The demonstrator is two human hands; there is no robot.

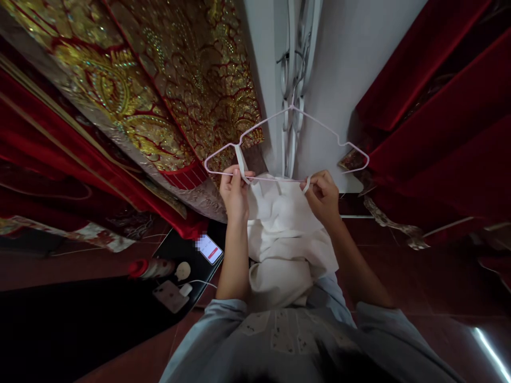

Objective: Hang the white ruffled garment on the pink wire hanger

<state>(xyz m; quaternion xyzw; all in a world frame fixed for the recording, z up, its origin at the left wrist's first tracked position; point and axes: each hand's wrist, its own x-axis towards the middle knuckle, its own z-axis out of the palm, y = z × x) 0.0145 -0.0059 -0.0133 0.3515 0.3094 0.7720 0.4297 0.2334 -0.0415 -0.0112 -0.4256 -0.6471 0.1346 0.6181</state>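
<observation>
A pale pink clothes hanger (293, 108) hangs by its hook from a white metal rack in front of me. A white garment (285, 229) with thin straps drapes down below the hanger, over my lap. Its left strap (240, 159) loops over the notch on the hanger's left shoulder. My left hand (235, 194) is closed on that strap beside the hanger's lower bar. On the other side, my right hand (322, 196) pinches the right strap (306, 184), which makes a small loop near the bar's right part. The garment's lower folds hide part of my legs.
Gold sequinned red garments (159, 80) hang close on the left, dark red ones (439, 122) on the right. The white rack (290, 149) stands against the wall. A black bench (99, 314) at lower left bears a lit phone (209, 249), another phone (171, 296) and a red-capped bottle (149, 268).
</observation>
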